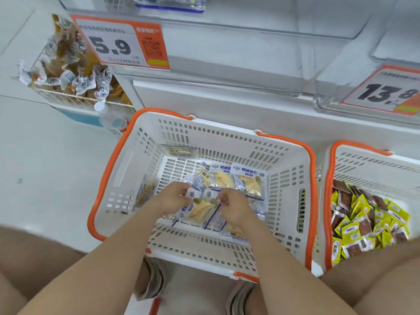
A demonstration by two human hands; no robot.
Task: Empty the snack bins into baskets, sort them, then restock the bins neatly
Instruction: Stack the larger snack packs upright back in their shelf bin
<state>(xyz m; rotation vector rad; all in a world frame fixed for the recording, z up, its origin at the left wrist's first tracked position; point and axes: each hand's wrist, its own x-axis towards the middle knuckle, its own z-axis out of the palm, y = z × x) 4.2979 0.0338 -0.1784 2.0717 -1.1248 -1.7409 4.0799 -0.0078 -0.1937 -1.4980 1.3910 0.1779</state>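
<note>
The left hand (175,197) and right hand (235,206) each pinch fish-snack packets (248,186) inside the white basket (227,133), while the clear bin (227,53) above it looks emptied and the second basket (375,160) to its right holds mixed packets (368,223), so sorting seems underway and restocking is still ahead.

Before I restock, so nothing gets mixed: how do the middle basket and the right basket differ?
The middle basket holds a thin layer of blue-and-white fish packets, floor partly bare; the right basket is heaped with yellow and brown packets. The left hand and right hand pinch fish packets in the middle basket; neither is in the right basket. Both are white slotted plastic with orange handles.
</note>
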